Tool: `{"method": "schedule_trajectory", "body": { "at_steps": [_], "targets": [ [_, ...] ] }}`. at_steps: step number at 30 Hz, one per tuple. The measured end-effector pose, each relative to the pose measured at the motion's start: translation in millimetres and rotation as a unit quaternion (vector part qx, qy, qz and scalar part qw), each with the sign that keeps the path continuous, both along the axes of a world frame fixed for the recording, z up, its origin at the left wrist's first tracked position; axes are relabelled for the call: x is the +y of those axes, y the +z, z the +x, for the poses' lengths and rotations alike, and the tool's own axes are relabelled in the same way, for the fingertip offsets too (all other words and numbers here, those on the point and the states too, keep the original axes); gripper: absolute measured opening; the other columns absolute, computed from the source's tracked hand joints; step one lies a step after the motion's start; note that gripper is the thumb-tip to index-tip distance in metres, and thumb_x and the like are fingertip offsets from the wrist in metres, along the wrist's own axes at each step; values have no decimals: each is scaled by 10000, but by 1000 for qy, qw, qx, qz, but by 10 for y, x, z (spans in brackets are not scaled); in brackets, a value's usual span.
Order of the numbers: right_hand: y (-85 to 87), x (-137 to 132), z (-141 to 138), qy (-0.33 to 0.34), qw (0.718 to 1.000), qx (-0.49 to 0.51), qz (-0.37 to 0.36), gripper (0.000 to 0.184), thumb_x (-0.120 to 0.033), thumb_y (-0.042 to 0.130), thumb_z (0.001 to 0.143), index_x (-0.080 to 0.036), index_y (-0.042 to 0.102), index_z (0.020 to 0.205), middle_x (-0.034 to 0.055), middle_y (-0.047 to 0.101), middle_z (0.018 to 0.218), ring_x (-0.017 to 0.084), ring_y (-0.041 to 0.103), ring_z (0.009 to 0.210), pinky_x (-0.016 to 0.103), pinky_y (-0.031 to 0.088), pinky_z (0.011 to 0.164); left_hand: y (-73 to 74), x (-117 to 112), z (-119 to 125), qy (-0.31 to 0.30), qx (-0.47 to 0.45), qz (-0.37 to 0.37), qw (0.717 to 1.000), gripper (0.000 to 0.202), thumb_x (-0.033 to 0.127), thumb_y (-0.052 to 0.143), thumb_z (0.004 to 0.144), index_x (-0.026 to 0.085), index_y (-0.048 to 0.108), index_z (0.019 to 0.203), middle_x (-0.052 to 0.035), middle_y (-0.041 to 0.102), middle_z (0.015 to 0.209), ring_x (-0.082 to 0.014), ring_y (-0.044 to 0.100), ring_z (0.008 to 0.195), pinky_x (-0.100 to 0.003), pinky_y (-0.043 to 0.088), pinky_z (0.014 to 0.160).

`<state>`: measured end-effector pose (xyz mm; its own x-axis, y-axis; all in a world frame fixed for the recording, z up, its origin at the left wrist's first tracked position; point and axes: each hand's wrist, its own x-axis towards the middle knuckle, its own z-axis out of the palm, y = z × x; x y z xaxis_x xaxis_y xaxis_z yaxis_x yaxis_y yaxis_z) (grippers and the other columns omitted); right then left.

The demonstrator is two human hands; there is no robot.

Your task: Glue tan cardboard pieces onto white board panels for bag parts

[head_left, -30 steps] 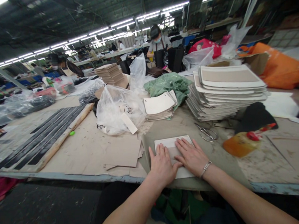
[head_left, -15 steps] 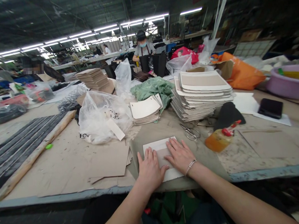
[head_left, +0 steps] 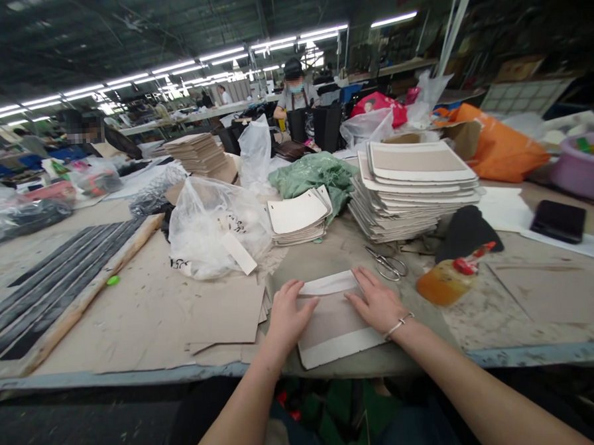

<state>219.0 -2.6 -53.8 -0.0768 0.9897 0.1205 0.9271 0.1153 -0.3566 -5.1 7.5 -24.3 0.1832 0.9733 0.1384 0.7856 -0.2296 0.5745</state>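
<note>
A white card panel with a grey-beige middle band (head_left: 332, 320) lies flat at the near edge of the worktable (head_left: 147, 310). My left hand (head_left: 286, 316) rests on its left edge, fingers stretched over the card. My right hand (head_left: 378, 302), a bracelet at its wrist, lies flat on the right edge, fingers spread. Both hands press on the panel and hold nothing. Scissors (head_left: 389, 264) lie just beyond my right hand.
A tall stack of similar panels (head_left: 414, 186) and a smaller stack (head_left: 299, 216) sit behind. An orange glue bottle (head_left: 447, 281) lies at right, cardboard sheets (head_left: 227, 312) at left, a plastic bag (head_left: 212, 223) beyond them. Black strips on a board (head_left: 56, 295) lie far left. People work at tables behind.
My hands have slid apart from the middle of the panel to its left and right edges, uncovering the beige band. The view shifted slightly.
</note>
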Motion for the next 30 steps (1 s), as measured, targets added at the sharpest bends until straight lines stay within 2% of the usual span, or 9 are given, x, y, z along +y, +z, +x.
{"method": "schedule_trajectory", "body": {
  "at_steps": [5, 8, 10, 14, 16, 19, 23, 27, 30],
  "targets": [
    [-3, 83, 94, -28, 990, 136, 16, 555, -317, 500, 814, -119, 406, 1323, 169, 427, 1353, 224, 597, 1001, 373, 472, 890, -59, 99, -81, 43, -113, -35, 992, 359, 321, 582, 773, 151, 608, 1088, -109, 589, 1120, -220, 554, 1042, -367, 446, 910],
    [-15, 137, 120, -64, 976, 206, -7, 553, -320, 552, 777, -162, 444, 1296, 142, 500, 1290, 206, 631, 891, 343, 518, 778, -117, 129, -93, 117, -197, -47, 972, 452, 302, 621, 734, 139, 561, 1151, -127, 520, 1186, -197, 568, 995, -337, 471, 861],
    [-38, 175, 137, -93, 963, 253, -20, 550, -337, 584, 754, -176, 474, 1268, 127, 561, 1220, 204, 638, 854, 348, 520, 758, -151, 146, -82, 157, -296, -74, 939, 499, 280, 640, 718, 142, 530, 1185, -135, 507, 1209, -189, 577, 982, -312, 483, 825],
    [-104, 235, 163, -108, 921, 371, -44, 515, -346, 599, 728, -160, 522, 1202, 101, 654, 1039, 188, 637, 824, 347, 502, 794, -163, 144, -17, 169, -506, -165, 830, 521, 276, 710, 645, 116, 564, 1119, -95, 619, 986, -155, 608, 790, -261, 487, 686],
    [-124, 250, 170, -111, 907, 403, -49, 493, -363, 596, 714, -140, 555, 1153, 85, 671, 948, 186, 630, 825, 334, 495, 789, -141, 122, 25, 158, -562, -201, 787, 535, 284, 765, 565, 104, 602, 1042, -52, 631, 844, -128, 588, 679, -246, 469, 628],
    [-110, 254, 178, -134, 906, 401, -29, 495, -447, 577, 713, -135, 593, 1098, 75, 659, 892, 189, 610, 789, 339, 483, 758, -83, 88, 71, 139, -610, -230, 745, 558, 270, 811, 488, 104, 621, 986, -9, 617, 727, -107, 566, 605, -235, 448, 588],
    [-4, 221, 167, -159, 906, 391, 31, 565, -567, 583, 694, -145, 621, 1068, 63, 636, 900, 187, 570, 777, 322, 452, 737, 4, 72, 85, 138, -647, -210, 720, 548, 237, 826, 462, 124, 632, 962, 21, 608, 715, -85, 558, 589, -222, 440, 587],
    [129, 149, 124, -103, 907, 409, 0, 437, -575, 523, 754, -164, 662, 809, 3, 610, 723, 165, 538, 709, 259, 400, 641, 45, 72, 76, 134, -658, -196, 715, 532, 229, 828, 463, 130, 641, 950, 19, 618, 732, -84, 566, 600, -221, 440, 595],
    [194, 113, 102, -106, 914, 391, 20, 425, -567, 527, 755, -168, 591, 625, -29, 493, 576, 134, 455, 606, 244, 329, 559, 52, 72, 70, 133, -661, -192, 713, 523, 224, 826, 469, 135, 642, 950, 18, 625, 737, -82, 570, 597, -216, 442, 591]
  ]
}}
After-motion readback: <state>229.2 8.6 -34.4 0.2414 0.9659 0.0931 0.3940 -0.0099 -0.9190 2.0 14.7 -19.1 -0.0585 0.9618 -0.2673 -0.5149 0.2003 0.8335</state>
